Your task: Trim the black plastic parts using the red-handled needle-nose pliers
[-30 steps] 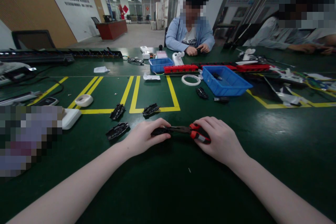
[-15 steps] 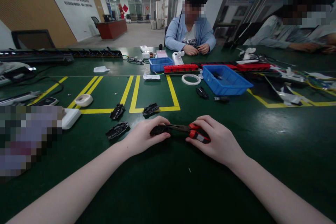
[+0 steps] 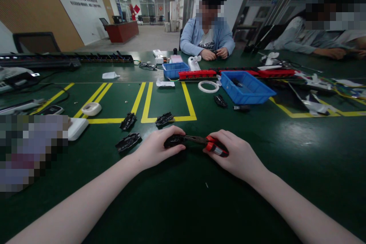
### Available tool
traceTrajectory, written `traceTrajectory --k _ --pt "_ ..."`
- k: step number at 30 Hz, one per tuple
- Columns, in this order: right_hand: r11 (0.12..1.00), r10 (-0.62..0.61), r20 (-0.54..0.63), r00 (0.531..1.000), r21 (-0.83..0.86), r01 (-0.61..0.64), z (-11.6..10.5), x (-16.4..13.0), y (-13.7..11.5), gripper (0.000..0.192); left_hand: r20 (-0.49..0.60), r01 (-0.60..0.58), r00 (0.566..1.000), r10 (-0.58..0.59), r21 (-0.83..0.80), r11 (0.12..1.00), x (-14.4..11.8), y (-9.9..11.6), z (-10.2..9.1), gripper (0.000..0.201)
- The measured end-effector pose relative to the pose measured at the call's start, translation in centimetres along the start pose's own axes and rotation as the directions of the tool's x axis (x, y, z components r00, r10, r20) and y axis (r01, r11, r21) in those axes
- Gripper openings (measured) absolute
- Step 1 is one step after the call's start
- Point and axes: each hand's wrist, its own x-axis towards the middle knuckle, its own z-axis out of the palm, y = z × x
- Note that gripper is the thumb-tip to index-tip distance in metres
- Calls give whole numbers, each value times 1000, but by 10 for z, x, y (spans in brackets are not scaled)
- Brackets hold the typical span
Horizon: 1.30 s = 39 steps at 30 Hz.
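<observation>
— Pliers [image 3: 210,144] sit just in front of the yellow box [image 3: 190,103] on the table [image 3: 300,148]. Who has them?

— Right hand [image 3: 237,154] is wrapped tight on the red handles. Left hand [image 3: 156,146] is curled around the black part [image 3: 173,140].

— Did anything change?

— A little. The black part tipped up since a second ago, and the tips still bite it. Looks like the pulling is still going on.

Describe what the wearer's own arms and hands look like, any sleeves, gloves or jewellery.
Both forearms are bare from the bottom edge of the picture to the wrists: no sleeves show. The left hand and right hand wear no gloves, and no watch, ring or bracelet is visible. Nails look short and unpainted, though they are small in this view.
</observation>
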Motion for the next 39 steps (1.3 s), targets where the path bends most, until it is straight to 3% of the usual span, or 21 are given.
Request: traceTrajectory --k 9,16,29,39 --pt "999 41 34 999 14 -42 0 -2 1 23 -12 10 1000 -10 8 1000 -1 -1 1 26" --pt "999 48 40 998 -9 -48 0 0 3 23 -58 -100 993 100 -2 995 0 -7 4 24" --pt "998 49 14 999 31 -49 -1 -1 7 22 -51 -7 999 1 -105 994 0 -1 -1 25" --pt "1000 13 23 1000 -13 -12 0 -1 4 24 -95 -33 995 25 -83 996 -1 0 3 49"
